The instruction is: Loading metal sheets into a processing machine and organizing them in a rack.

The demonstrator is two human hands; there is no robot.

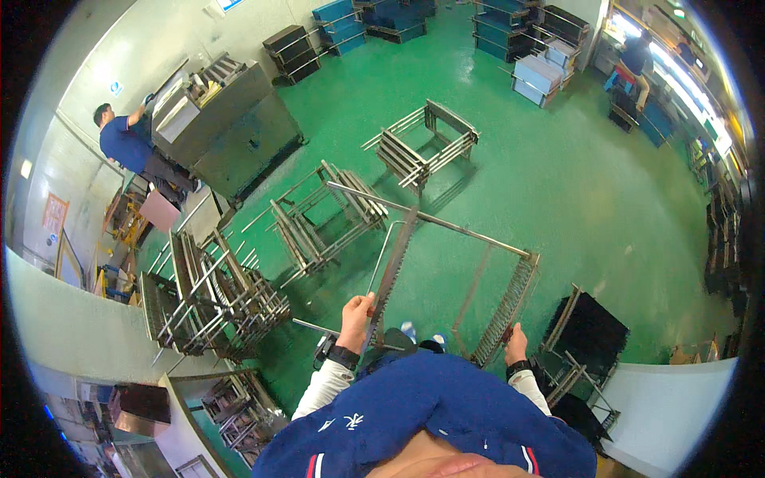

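Note:
In front of my body is a metal rack frame point(394, 271), with long bars joining two toothed side rails. My left hand point(357, 317) is closed on the left toothed rail near its lower end, beside a thin bent rod. At the other side my right hand point(516, 344) grips the outer edge of the right rail point(505, 309), its fingers partly hidden. The frame is held up off the green floor, tilted, with nothing seen between its rails.
Similar metal racks stand ahead point(426, 147), to the left point(323, 219) and stacked farther left point(211, 291). A dark panel in a rack point(590, 334) is at my right. A co-worker point(131, 147) stands by a large metal cabinet point(239, 135). Blue bins point(498, 32) line the back.

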